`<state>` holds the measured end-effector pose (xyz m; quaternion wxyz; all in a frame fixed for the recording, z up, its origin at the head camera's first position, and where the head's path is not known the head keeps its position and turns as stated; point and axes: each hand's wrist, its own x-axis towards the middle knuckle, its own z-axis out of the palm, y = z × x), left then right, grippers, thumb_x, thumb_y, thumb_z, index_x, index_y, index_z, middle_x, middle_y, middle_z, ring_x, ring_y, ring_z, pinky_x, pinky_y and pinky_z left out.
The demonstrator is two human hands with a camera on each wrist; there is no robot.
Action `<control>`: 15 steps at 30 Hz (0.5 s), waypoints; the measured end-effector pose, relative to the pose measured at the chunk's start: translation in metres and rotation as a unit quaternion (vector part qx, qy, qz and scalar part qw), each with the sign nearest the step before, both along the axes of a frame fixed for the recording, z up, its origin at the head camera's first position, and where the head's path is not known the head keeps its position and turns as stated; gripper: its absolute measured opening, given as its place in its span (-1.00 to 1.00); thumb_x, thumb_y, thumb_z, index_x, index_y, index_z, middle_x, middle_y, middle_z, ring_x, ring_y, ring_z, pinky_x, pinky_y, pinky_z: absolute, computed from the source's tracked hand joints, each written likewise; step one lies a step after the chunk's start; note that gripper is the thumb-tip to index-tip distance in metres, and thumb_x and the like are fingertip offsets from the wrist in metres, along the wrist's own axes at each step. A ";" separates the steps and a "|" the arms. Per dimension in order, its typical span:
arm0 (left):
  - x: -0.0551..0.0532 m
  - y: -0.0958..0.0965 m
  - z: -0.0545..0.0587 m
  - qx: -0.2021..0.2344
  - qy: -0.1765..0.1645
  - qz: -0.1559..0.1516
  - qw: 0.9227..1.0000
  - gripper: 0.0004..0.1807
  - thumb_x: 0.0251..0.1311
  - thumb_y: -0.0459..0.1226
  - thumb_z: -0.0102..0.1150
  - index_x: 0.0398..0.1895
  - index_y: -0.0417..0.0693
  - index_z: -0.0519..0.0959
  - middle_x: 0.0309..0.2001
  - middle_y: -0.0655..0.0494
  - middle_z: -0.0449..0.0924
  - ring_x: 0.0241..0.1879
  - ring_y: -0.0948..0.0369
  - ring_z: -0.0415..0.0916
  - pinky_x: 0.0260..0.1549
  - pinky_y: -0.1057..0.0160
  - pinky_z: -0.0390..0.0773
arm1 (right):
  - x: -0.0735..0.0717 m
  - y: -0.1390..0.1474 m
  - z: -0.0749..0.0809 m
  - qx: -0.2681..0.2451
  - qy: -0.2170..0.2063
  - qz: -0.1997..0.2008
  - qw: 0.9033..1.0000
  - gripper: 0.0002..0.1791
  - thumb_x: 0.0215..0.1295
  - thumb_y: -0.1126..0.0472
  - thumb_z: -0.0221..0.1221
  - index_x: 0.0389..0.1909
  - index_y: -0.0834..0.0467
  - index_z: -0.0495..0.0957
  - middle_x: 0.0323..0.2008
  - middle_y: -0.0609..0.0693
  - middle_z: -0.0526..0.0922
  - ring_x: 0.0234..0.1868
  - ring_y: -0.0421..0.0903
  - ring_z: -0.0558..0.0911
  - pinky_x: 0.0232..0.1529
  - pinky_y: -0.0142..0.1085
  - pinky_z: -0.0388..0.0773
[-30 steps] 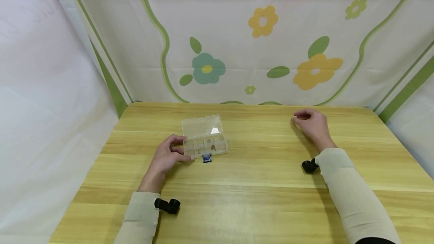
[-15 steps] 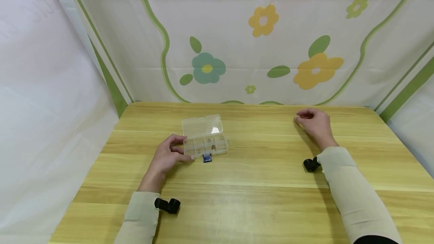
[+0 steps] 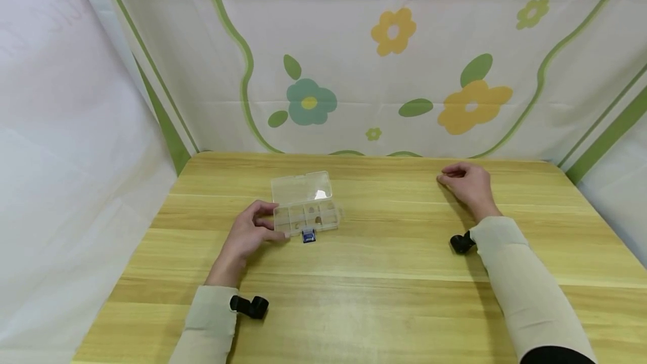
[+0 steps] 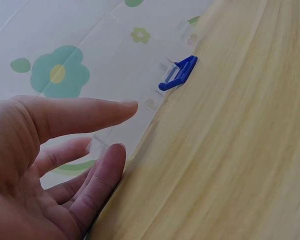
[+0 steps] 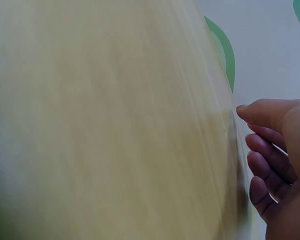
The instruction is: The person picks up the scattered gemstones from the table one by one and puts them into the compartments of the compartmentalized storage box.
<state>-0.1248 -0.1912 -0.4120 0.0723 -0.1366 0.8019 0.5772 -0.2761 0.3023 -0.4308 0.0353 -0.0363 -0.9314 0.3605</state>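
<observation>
In the head view a clear plastic compartment box [image 3: 297, 221] lies on the wooden table, its lid [image 3: 300, 189] folded back. A few small brownish pieces sit in its compartments. A blue latch [image 4: 180, 74] sticks out from the front side. My left hand [image 3: 247, 230] holds the box's left end, the thumb at the front corner and the forefinger at the back corner. Well to the right, my right hand [image 3: 469, 187] is low near the table's far edge, its fingers loosely curled. Nothing shows between thumb and fingers in the right wrist view.
The wooden table [image 3: 354, 308] ends at the back against a white cloth [image 3: 349, 44] printed with flowers. White cloth also hangs at both sides. A black camera [image 3: 251, 306] is strapped at the left sleeve, and another black camera [image 3: 462, 244] at the right.
My right hand has shifted slightly right and then a little back. The left hand and the box stay where they were.
</observation>
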 end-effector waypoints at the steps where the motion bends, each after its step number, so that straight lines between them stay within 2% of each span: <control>1: 0.000 0.000 0.000 0.000 0.000 0.000 1.000 -0.20 -0.06 -0.46 0.64 0.34 0.01 0.59 0.21 -0.09 0.61 0.02 0.05 0.58 0.02 0.18 0.45 | 0.000 0.000 0.000 0.002 0.000 0.000 1.000 -0.57 0.48 -0.03 0.34 0.12 0.22 0.72 0.08 0.27 0.74 0.00 0.09 0.67 -0.01 -0.22 0.53; 15: 0.002 0.000 0.000 -0.002 0.007 0.000 1.000 -0.19 -0.08 -0.43 0.68 0.34 -0.01 0.60 0.27 -0.09 0.58 -0.01 0.05 0.56 -0.01 0.20 0.46 | -0.005 -0.002 0.002 0.015 -0.020 0.007 1.000 -0.54 0.50 -0.04 0.32 0.14 0.25 0.70 0.09 0.31 0.73 0.05 0.18 0.68 0.10 0.01 0.58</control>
